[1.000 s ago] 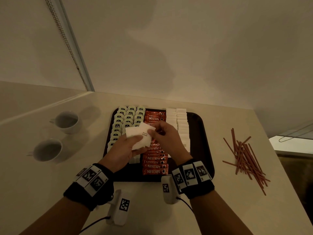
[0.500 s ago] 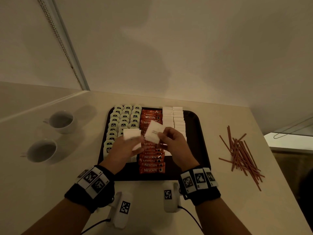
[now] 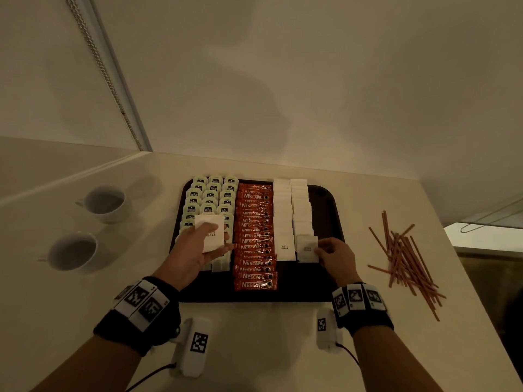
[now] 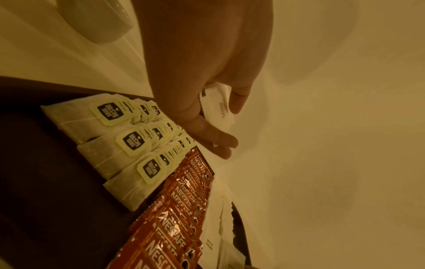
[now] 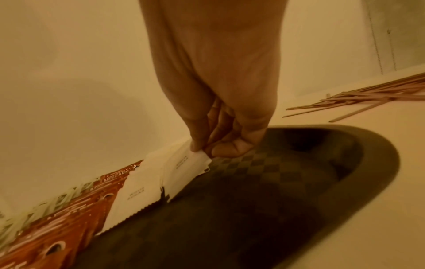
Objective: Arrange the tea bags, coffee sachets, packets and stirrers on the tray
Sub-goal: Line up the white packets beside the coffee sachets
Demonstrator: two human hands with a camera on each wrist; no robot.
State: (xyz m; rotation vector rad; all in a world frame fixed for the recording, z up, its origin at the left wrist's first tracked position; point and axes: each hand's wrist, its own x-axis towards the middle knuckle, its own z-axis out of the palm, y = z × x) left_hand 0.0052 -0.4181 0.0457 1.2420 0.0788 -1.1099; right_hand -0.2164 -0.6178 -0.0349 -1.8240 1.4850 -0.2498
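A: Half a second ago we see both hands together over the middle of the tray point(image 3: 334, 210); now the right hand point(image 3: 336, 257) is apart, at the near end of the right white row, pinching a sugar packet point(image 3: 307, 248) that touches the row.

B: The left hand point(image 3: 198, 247) holds its stack of sugar packets point(image 3: 210, 236) above the tea bags point(image 3: 209, 193); the coffee sachets point(image 3: 254, 236) lie between; the stirrers point(image 3: 404, 250) lie on the counter, right of the tray.

A: Only the right wrist view shows thumb and fingertips point(image 5: 197, 147) closing on the packet's corner; the left wrist view shows curled fingers point(image 4: 207, 131) under the stack.
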